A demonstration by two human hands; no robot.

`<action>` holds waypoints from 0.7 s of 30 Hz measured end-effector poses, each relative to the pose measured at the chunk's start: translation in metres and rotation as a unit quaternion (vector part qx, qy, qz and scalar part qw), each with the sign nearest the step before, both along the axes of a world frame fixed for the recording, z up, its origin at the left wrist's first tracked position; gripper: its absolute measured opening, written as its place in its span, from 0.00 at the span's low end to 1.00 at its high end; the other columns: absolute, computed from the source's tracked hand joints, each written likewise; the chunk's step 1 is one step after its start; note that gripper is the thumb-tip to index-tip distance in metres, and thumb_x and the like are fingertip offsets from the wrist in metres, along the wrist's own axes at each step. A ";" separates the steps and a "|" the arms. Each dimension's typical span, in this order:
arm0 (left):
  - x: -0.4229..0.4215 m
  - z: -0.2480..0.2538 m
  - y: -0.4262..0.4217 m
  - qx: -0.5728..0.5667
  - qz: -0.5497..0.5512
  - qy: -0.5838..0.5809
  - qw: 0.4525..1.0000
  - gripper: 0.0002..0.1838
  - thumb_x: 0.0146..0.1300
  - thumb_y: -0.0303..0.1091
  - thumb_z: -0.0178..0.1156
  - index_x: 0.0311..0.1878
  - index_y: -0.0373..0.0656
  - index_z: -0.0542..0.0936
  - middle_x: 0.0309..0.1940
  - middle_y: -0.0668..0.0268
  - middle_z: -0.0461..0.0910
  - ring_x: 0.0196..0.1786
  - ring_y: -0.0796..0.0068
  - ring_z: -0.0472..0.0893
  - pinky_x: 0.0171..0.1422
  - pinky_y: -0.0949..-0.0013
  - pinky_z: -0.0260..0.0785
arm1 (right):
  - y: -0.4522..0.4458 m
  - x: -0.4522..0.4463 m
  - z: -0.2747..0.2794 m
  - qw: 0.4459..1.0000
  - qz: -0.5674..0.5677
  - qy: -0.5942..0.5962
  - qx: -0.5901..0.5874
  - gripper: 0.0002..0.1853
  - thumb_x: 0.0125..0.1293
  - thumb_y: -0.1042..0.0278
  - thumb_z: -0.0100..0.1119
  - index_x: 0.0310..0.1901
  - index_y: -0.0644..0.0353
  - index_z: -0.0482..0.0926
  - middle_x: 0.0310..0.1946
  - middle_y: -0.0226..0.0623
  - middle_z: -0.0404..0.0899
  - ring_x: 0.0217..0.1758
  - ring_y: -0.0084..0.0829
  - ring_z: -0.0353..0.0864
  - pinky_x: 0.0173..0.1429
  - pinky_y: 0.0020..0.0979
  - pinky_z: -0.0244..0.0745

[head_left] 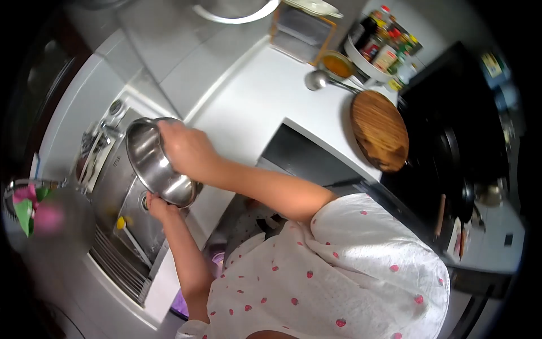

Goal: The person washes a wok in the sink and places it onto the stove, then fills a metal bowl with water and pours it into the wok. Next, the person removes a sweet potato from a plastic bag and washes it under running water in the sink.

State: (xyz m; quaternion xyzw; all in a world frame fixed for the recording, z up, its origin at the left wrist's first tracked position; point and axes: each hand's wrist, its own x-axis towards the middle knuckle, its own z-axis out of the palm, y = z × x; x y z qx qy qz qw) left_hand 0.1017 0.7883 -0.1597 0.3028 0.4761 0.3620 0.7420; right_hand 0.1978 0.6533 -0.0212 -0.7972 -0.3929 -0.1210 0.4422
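A shiny stainless steel bowl [151,152] is tilted over the sink [107,195], its hollow inside partly facing me. My right hand [189,150] is closed on the bowl's rim at the upper right, with the fingertips partly hidden. At the bowl's lower edge, my left hand [160,209] grips the rim, thumb showing. Beneath the bowl lies the sink drain [145,201], partly covered by it. The faucet [112,129] stands at the sink's back edge, beyond the bowl.
A rack of metal bars [119,265] spans one end of the sink, near a yellow-headed brush [122,224]. On the white counter [243,99] are a ladle [317,80], a bowl of orange-brown liquid [337,65], a round wooden board [379,130] and a bottle tray [361,59]. A black stove [446,130] lies right.
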 end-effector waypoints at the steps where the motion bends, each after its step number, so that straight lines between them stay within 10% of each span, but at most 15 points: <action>1: 0.001 0.006 -0.006 0.013 -0.009 -0.018 1.000 0.21 0.56 0.17 0.41 0.55 0.37 0.65 0.48 0.55 0.70 0.48 0.61 0.74 0.51 0.59 0.70 | -0.018 0.005 -0.007 1.000 -0.019 0.000 -0.002 0.12 0.51 0.76 0.49 0.39 0.67 0.67 0.27 0.49 0.72 0.27 0.46 0.76 0.30 0.41 0.72; 21: 0.115 0.012 -0.129 0.199 -0.092 -0.006 0.976 0.25 0.53 0.15 0.41 0.57 0.34 0.64 0.52 0.56 0.67 0.49 0.68 0.71 0.55 0.68 0.64 | -0.187 0.112 -0.104 0.953 -0.220 0.205 -0.045 0.10 0.47 0.80 0.48 0.34 0.70 0.68 0.31 0.55 0.74 0.37 0.51 0.74 0.43 0.44 0.71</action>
